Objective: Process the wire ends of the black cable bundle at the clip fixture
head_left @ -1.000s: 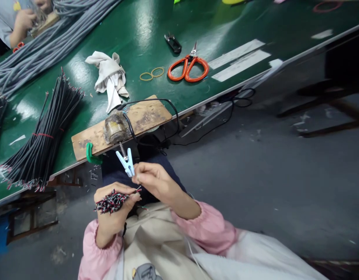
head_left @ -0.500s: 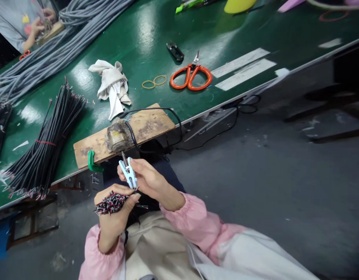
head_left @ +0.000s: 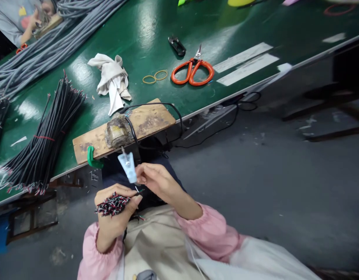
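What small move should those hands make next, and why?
Perhaps bring the right hand down to the wire end: it pokes out between the left hand's thumb and finger, apart from the bunched wires, and the right hand is just above, close beside the blue clip.

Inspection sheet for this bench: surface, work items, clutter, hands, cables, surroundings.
Surface: glossy green tabletop, white strips on it.
Work items: wire bundle; blue clip in front of the motor-like unit on a wooden board.
Clutter: orange-handled scissors, black snips, crumpled white cloth, two rubber bands.
Hands: left hand grips the wire bundle; right hand beside the clip, contact unclear.
Cables: black cord over the board; banded black cables; long grey cables.
Surroundings: co-worker's hand upper left; floor with scraps.
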The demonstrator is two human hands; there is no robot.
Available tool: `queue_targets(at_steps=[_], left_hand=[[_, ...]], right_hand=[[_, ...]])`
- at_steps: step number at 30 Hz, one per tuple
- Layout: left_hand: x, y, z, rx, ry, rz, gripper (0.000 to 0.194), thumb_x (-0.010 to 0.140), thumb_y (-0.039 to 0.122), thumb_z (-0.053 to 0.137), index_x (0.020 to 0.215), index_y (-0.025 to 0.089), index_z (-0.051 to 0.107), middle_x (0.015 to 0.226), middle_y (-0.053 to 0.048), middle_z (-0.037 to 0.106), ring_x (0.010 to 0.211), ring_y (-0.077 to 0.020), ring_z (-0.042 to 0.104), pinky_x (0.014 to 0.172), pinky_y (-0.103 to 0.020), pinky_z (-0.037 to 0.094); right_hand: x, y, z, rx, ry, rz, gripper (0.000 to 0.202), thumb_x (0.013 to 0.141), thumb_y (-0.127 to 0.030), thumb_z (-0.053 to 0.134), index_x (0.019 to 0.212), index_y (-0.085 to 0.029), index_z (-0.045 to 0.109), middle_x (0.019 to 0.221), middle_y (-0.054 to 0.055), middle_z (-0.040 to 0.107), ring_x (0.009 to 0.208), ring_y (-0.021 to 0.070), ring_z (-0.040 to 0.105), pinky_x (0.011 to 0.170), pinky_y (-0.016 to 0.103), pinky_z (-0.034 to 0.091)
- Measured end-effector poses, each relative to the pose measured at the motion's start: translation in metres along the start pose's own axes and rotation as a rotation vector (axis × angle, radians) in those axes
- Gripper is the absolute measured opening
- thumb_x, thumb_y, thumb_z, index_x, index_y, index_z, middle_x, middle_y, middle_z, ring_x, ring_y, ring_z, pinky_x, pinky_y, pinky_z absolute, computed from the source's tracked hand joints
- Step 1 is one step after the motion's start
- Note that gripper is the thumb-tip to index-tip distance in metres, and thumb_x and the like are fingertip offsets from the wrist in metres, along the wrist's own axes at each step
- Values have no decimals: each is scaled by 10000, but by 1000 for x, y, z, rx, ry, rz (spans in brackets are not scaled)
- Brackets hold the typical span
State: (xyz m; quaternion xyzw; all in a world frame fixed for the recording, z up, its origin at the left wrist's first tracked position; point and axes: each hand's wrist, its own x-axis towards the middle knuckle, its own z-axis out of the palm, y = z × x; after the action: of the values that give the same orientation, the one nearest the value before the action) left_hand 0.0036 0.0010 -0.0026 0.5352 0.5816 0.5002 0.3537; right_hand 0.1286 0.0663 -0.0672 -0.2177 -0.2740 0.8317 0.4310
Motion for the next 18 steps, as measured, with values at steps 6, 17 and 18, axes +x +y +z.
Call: queue_targets(at_steps=[6, 17, 18], left_hand=[[3, 0, 0, 44, -78, 83, 108, 705, 96, 786, 669, 192, 752, 627, 0, 738, 547, -101, 666, 553, -160, 529], [-3, 4, 0, 89, -115, -18, 82, 689, 171, 813, 635, 172, 752, 525, -7, 718, 401, -97, 610, 436, -150, 465], [-3, 5, 0, 86, -114, -24, 86, 688, 176, 815, 631, 171, 751, 518, -8, 715, 395, -96, 604, 431, -150, 462]], right_hand=[[-21, -18, 4, -416, -79, -205, 383, 886, -494, 661, 723, -153, 722, 684, 25, 639, 637, 111, 570, 611, 239, 446], [-26, -32, 7, -642, -194, -462, 473, 996, -460, 493, 707, -157, 713, 662, 39, 684, 638, 118, 573, 631, 265, 456], [-26, -32, 8, -653, -196, -490, 465, 993, -454, 502, 704, -157, 713, 663, 42, 688, 644, 121, 574, 637, 270, 458]])
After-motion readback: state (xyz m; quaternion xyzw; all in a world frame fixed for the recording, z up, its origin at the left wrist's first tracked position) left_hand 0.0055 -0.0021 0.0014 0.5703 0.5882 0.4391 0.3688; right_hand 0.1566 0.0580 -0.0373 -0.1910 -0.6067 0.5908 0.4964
